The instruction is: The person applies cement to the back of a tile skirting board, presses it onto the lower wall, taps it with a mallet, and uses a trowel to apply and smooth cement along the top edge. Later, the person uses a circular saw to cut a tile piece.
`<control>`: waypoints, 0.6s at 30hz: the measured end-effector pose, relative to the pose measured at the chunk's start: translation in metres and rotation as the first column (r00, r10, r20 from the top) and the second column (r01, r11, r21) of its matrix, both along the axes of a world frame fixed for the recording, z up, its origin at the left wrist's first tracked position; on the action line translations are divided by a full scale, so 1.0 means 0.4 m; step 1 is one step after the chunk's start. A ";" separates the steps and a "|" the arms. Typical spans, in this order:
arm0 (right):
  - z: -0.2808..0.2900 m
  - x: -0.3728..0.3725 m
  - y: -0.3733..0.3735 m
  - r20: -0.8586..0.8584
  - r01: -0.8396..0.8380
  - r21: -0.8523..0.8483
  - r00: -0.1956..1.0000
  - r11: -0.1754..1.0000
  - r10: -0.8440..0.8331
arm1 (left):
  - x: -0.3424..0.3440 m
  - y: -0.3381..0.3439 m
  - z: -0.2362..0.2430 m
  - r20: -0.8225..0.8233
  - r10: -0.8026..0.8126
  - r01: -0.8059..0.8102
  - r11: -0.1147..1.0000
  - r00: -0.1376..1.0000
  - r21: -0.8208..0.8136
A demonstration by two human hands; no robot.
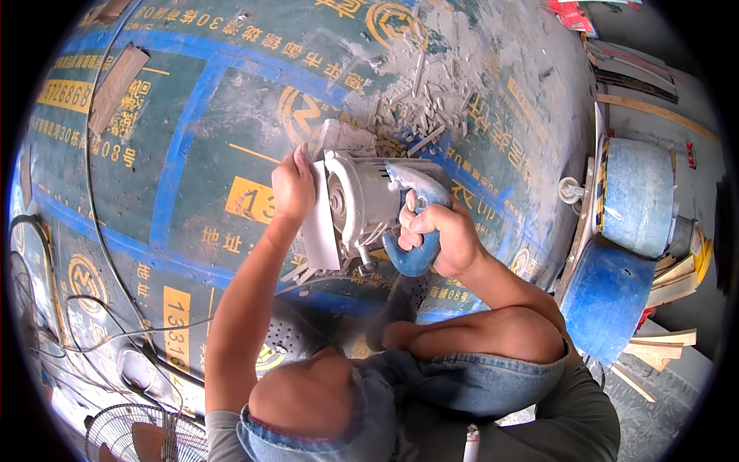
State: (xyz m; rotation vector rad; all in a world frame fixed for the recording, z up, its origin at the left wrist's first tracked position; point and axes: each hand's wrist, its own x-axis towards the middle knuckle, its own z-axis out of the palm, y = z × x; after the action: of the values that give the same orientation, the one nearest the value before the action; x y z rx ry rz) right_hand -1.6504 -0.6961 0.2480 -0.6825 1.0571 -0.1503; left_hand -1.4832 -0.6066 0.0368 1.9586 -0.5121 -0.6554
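A dusty circular saw [373, 185] with a blue rear handle [416, 259] is low over the covered floor, between my feet and a heap of cut strips [419, 115]. My right hand [445, 233] is closed round that handle. On the saw's left side, my left hand [293, 187] grips the upper end of a flat pale piece [320, 242], its fingers partly hidden. This piece lies alongside the round blade guard [339, 196]. Whether blade and piece touch cannot be seen. A dusty block-like part [346, 136] shows just beyond the saw.
A dark cable [88, 154] runs down the left side, near a short board [117, 88]. At lower left is a wire-caged fan [142, 435]. Two blue drums [635, 198] and wood offcuts [673, 281] are on the right. A cigarette [472, 444] shows at the lower edge.
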 end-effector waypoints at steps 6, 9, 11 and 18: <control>-0.003 0.009 -0.008 0.013 -0.015 -0.027 1.000 1.000 0.015 | -0.002 0.002 -0.001 -0.016 0.003 -0.003 1.000 1.000 -0.003; -0.003 0.013 -0.006 0.010 -0.026 -0.033 1.000 0.999 0.026 | -0.003 0.001 0.003 -0.020 0.023 -0.024 1.000 1.000 -0.013; -0.001 0.015 -0.004 -0.011 -0.050 -0.034 0.999 0.998 0.050 | -0.003 0.001 0.006 -0.006 0.025 -0.025 1.000 1.000 -0.012; 0.004 0.013 -0.001 -0.054 -0.081 -0.047 0.995 0.996 0.078 | -0.003 0.001 0.010 0.029 -0.001 0.002 1.000 1.000 -0.008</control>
State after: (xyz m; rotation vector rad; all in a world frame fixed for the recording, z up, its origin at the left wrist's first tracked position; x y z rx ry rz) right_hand -1.6454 -0.6967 0.2495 -0.7756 1.0771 -0.0907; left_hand -1.4845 -0.6062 0.0410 1.9625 -0.5331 -0.6258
